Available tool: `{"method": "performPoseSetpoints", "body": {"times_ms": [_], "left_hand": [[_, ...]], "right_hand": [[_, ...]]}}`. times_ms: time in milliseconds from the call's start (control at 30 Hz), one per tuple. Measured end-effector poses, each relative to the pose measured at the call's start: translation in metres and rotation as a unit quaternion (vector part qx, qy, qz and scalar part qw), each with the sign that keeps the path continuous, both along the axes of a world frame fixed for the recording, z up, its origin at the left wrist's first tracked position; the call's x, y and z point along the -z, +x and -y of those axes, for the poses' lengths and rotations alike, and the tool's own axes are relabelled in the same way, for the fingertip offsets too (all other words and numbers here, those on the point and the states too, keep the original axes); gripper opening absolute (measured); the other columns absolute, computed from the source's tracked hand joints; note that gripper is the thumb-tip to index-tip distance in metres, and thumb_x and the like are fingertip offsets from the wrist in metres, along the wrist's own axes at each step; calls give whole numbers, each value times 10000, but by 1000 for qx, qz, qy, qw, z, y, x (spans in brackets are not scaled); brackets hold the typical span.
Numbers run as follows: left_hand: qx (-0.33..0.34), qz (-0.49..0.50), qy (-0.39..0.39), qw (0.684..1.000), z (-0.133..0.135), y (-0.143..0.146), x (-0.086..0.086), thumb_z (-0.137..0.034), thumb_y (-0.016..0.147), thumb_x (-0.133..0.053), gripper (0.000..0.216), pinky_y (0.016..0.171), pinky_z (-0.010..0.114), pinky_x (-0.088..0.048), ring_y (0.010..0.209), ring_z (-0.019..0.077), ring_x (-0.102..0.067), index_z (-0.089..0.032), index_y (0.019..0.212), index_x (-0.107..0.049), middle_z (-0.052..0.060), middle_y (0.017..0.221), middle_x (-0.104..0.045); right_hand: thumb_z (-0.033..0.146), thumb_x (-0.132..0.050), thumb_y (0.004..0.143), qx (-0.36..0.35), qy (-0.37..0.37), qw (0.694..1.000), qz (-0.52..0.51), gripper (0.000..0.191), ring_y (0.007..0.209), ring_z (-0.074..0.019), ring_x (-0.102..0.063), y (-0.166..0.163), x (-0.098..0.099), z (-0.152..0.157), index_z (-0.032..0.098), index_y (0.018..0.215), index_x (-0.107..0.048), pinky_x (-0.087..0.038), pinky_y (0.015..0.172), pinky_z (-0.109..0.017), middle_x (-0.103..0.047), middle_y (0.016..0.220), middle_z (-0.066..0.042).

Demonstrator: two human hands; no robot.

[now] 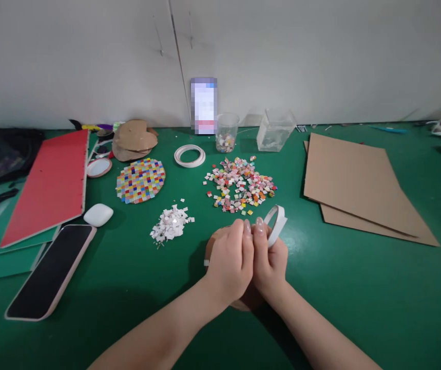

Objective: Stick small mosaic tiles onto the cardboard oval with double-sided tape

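Observation:
Both of my hands meet at the near middle of the green table (359, 298). My right hand (269, 263) is closed around a white roll of tape (276, 224), which stands up above its fingers. My left hand (231, 262) is closed too, its fingertips pinched against the right hand's fingertips at the tape's edge. Under both hands lies a brown cardboard piece (209, 245), mostly hidden. Just beyond them sits a pile of colourful mosaic tiles (240, 185). A smaller heap of white paper scraps (171, 224) lies to the left.
A tile-covered cardboard shape (140, 180), another tape roll (190, 155), a cup of tiles (227, 132) and a clear box (274, 130) stand further back. Cardboard sheets (355, 185) lie right. A phone (51, 270), white case (98, 214) and red board (53, 185) lie left.

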State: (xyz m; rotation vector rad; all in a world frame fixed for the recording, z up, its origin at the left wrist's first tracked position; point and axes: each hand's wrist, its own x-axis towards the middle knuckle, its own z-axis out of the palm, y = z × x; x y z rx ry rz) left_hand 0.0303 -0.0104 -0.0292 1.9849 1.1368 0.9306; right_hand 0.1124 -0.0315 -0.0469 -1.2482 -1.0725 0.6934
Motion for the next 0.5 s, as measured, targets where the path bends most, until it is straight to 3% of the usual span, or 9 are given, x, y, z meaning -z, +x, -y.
{"method": "performPoseSetpoints", "body": {"times_ms": [333,500], "left_hand": [[8,62,-70,996,0,2,-5,-296,960,-298,271,547,257,-349,564,115,-455,-198,715,-359,-25,615,-448],[8,57,-70,996,2,3,-3,-285,965,-278,276,549,266,-338,565,116,-423,-201,708,-330,-24,628,-430]], "right_hand": [[294,-390,949,18,2,1000,-12,350,424,-61,-330,-1,-2,-2,195,613,-379,-278,388,-187,-362,491,71],[284,-388,949,24,-10,1000,13,352,430,-63,-327,-2,-2,1,196,610,-367,-279,391,-191,-350,496,71]]}}
